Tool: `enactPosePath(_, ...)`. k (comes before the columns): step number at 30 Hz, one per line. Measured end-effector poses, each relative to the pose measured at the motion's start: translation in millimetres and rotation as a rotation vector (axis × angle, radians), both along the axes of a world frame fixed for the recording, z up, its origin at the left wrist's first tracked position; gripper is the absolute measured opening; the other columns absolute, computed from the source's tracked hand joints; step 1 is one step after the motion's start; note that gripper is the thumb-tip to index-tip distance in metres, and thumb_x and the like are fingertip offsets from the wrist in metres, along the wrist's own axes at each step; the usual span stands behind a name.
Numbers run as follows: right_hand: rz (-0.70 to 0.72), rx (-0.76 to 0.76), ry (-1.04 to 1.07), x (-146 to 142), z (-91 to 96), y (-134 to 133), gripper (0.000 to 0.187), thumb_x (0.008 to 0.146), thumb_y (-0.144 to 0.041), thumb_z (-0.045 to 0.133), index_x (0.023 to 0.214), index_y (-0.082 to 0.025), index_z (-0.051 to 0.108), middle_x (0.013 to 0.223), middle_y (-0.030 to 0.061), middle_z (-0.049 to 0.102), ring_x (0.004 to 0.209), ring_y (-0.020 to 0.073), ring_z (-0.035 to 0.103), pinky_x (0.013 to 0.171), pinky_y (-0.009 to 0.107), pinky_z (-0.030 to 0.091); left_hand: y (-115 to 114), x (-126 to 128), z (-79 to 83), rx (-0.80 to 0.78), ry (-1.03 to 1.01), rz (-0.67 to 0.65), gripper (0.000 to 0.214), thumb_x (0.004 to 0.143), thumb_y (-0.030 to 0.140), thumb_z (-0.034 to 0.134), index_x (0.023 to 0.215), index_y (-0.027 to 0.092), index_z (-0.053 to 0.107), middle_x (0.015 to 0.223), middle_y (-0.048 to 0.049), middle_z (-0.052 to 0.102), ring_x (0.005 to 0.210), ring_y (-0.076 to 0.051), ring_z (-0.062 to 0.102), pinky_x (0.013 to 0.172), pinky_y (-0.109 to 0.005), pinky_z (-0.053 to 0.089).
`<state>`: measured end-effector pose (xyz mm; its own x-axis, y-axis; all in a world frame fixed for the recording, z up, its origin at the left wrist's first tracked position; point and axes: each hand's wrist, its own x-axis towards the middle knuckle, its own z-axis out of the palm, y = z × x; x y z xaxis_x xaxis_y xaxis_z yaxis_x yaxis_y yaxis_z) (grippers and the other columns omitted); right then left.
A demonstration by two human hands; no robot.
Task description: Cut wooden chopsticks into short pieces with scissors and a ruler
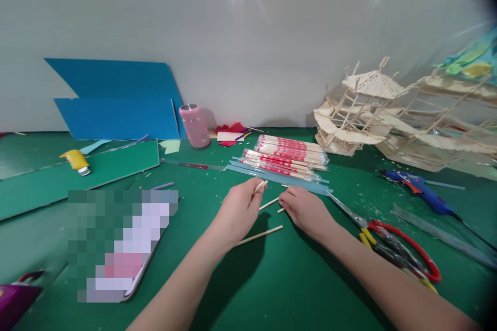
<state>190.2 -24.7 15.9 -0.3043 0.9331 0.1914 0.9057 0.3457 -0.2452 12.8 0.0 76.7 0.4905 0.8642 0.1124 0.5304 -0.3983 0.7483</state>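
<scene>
My left hand (240, 207) is closed, thumb and fingers pinching a light wooden chopstick (263, 184) whose end pokes up past the fingertips. To its right, my right hand (305, 209) has its fingers pressed together at the end of another thin chopstick (268, 204), which spans the gap between the hands. A short stick end (281, 210) also shows under the right fingertips; the fingers hide the rest. Below the hands a loose chopstick (260, 235) lies on the green table, partly behind my left wrist.
Plastic-wrapped chopstick packs (291, 152) and glue sticks (277, 177) lie beyond my hands. At right are red-handled pliers (411, 248), a blue glue gun (421, 189) and a stick-built pavilion model (357, 114). A pink flask (195, 126), yellow cutter (75, 160) and phone (135, 243) are left.
</scene>
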Motion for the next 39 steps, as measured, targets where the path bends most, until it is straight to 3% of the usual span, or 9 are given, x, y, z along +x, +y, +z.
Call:
enactPosePath(5, 0.032, -0.028, 0.049, -1.6, 1.7, -7.6, 0.011, 0.081, -0.024, 0.046, 0.085, -0.024, 0.055, 0.082, 0.0007, 0.054, 0.076, 0.0141, 0.051, 0.064, 0.022, 0.038, 2.0, -2.5, -0.3, -0.144, -0.007, -0.08, 0.026, 0.084, 0.032, 0.031, 0.068, 0.017, 0.046, 0.058, 0.0043, 0.042, 0.054, -0.01, 0.037, 0.053, -0.022, 0.029)
enactPosePath(11, -0.109, 0.019, 0.146, 3.5, 1.9, -5.9, 0.018, 0.082, -0.021, 0.042, 0.093, -0.021, 0.056, 0.091, 0.0056, 0.055, 0.079, 0.0168, 0.053, 0.065, 0.026, 0.041, 3.2, -4.9, -0.9, -0.427, 0.044, -0.231, 0.024, 0.083, 0.033, 0.029, 0.08, 0.018, 0.048, 0.056, 0.0059, 0.039, 0.049, -0.009, 0.036, 0.046, -0.02, 0.029)
enactPosePath(13, -0.14, 0.026, 0.195, 8.3, 4.9, -10.3, 0.018, 0.082, -0.023, 0.042, 0.094, -0.022, 0.055, 0.093, 0.0049, 0.056, 0.079, 0.0165, 0.054, 0.066, 0.026, 0.042, 2.4, -3.4, -4.4, -0.394, 0.097, -0.282, 0.023, 0.083, 0.031, 0.029, 0.079, 0.019, 0.048, 0.058, 0.0051, 0.042, 0.051, -0.009, 0.039, 0.047, -0.02, 0.031)
enactPosePath(18, -0.188, 0.036, 0.319, 21.9, 15.5, -30.7, 0.016, 0.082, -0.026, 0.041, 0.09, -0.021, 0.054, 0.088, 0.0022, 0.058, 0.075, 0.0144, 0.056, 0.068, 0.026, 0.044, -6.5, 6.6, -22.1, -0.094, 0.329, -0.295, 0.024, 0.084, 0.023, 0.028, 0.067, 0.018, 0.045, 0.068, 0.0006, 0.05, 0.06, -0.011, 0.044, 0.054, -0.021, 0.034)
enactPosePath(23, -0.175, 0.053, 0.474, 24.5, 19.2, -44.4, 0.014, 0.081, -0.025, 0.044, 0.088, -0.022, 0.056, 0.085, 0.0018, 0.058, 0.076, 0.0146, 0.055, 0.069, 0.026, 0.044, -15.2, 14.4, -37.4, -0.017, 0.417, -0.245, 0.019, 0.08, 0.017, 0.035, 0.065, 0.017, 0.047, 0.073, -0.0024, 0.049, 0.063, -0.013, 0.048, 0.057, -0.024, 0.035)
enactPosePath(33, -0.212, 0.055, 0.504, 30.0, 24.1, -57.7, 0.013, 0.082, -0.026, 0.044, 0.086, -0.022, 0.056, 0.085, 0.0015, 0.057, 0.077, 0.0148, 0.054, 0.067, 0.026, 0.043, -19.7, 20.4, -36.6, 0.056, 0.521, -0.16, 0.007, 0.074, 0.016, 0.047, 0.069, 0.016, 0.051, 0.079, -0.0037, 0.048, 0.063, -0.013, 0.05, 0.056, -0.024, 0.036)
enactPosePath(39, -0.315, 0.057, 0.559, 27.9, 43.7, -79.7, 0.017, 0.08, -0.031, 0.047, 0.094, -0.026, 0.054, 0.078, 0.0001, 0.056, 0.067, 0.0142, 0.053, 0.06, 0.025, 0.044, -22.1, 7.5, -32.8, 0.067, 0.54, -0.172, 0.011, 0.069, 0.024, 0.055, 0.079, 0.018, 0.055, 0.085, -0.0044, 0.05, 0.074, -0.017, 0.052, 0.06, -0.025, 0.039)
